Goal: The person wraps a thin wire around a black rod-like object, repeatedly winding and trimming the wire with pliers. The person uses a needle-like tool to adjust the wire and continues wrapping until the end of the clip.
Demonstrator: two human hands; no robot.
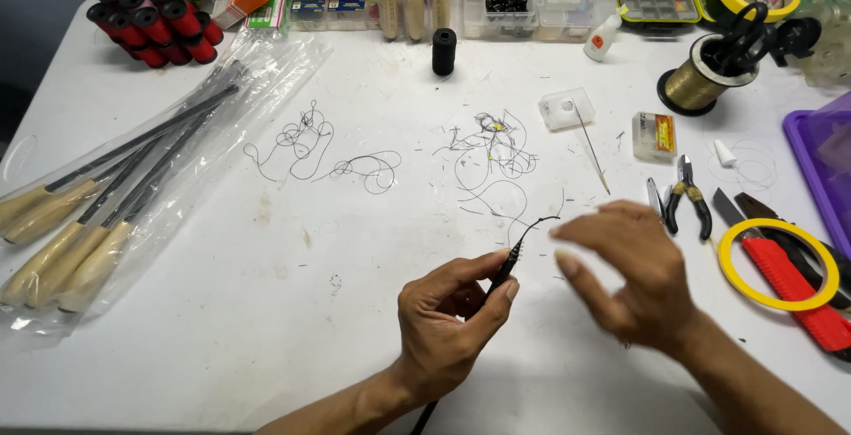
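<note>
My left hand (pixel 448 315) pinches a thin black rod (pixel 507 266) between thumb and forefinger, low in the middle of the white table (pixel 222 311). The rod runs down past my wrist, and a short black line curls off its tip (pixel 539 221) toward the upper right. My right hand (pixel 631 271) hovers just right of that tip with fingers spread and nothing in it. Two tangles of thin black line (pixel 492 147) lie on the table beyond my hands.
Bagged rods with cork handles (pixel 97 205) lie at the left. Red and black spools (pixel 155 23) stand at the back left, a black spool (pixel 444 50) at back centre. Pliers (pixel 687 196), a red cutter (pixel 793 289) inside a yellow tape ring (pixel 729 258), and a gold line spool (pixel 696 85) lie right.
</note>
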